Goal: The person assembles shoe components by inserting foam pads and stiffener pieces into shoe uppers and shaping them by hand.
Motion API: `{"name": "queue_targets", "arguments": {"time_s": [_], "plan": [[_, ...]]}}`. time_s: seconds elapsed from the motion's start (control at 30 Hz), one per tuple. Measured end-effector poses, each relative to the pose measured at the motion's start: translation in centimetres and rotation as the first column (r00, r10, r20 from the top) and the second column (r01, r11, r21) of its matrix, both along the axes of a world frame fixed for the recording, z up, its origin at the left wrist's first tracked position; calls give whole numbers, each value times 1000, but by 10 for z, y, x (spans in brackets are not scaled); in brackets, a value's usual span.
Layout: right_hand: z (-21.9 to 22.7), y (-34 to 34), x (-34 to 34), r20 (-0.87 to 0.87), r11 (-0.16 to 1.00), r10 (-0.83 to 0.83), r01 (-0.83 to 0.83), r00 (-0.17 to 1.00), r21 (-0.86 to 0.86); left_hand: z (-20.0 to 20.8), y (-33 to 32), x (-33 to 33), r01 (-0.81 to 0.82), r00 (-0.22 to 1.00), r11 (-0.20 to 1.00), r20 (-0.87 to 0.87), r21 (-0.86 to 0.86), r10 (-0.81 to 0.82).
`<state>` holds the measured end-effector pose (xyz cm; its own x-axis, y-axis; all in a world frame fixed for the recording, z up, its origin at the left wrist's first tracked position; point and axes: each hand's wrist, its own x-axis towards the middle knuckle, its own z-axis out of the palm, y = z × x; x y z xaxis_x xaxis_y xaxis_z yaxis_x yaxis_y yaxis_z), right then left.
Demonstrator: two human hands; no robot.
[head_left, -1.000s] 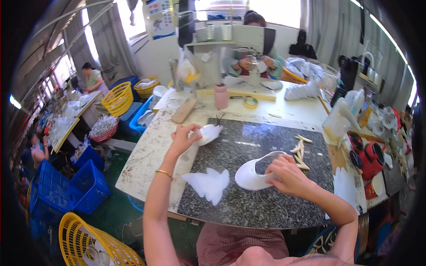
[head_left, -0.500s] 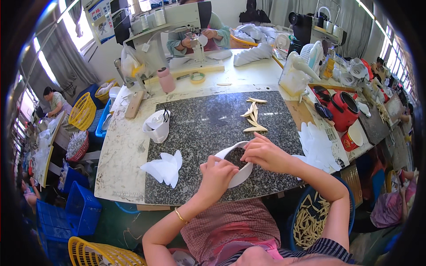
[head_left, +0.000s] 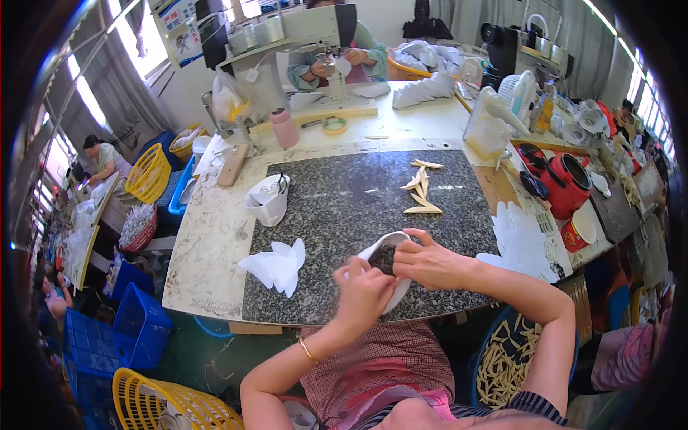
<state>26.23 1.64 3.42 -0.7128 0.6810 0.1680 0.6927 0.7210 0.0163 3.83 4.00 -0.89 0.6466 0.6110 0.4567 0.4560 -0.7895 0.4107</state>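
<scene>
"Left hand (head_left: 364, 294) had come across from the white cup (head_left: 266, 213) to the white shoe upper (head_left: 399, 294), lower middle of the frame. How was it held?"

"Right hand (head_left: 433, 264) pinched the rim; the left one's fingers curled at the opposite side, too blurred to tell how firmly"

"What could have gone wrong?"

"Uneven pulling, I judged, might have creased that flexible-looking rim. A weak left grip might have let it slip, perhaps over the near edge of the bench (head_left: 208, 287), just below"

"And nearby?"

"Loose white pieces (head_left: 276, 266) lay left of centre on the speckled slab (head_left: 344, 186); a sweeping forearm could have scattered them"
</scene>
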Motion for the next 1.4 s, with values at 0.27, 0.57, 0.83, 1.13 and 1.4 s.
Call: {"name": "queue_targets", "arguments": {"time_s": [0.27,0.57,0.83,1.13,1.4], "plan": [[19,32,13,104,959,256,-266,961,96,7,-39,-61,222,965,963,110,153,-240],[21,41,-26,-215,988,51,-18,975,156,0,35,-172,-265,949,963,185,40,254],[-37,52,-161,-291,948,283,-221,914,227,-36,67,-187,-356,920,934,180,7,349],[-45,104,-204,-467,999,35,-42,884,-4,-32,65,-185,-386,876,892,210,-235,435],[-11,198,-128,-883,774,-416,424,-219,-470,-31,70,-174,-367,874,906,254,-210,414]]}}
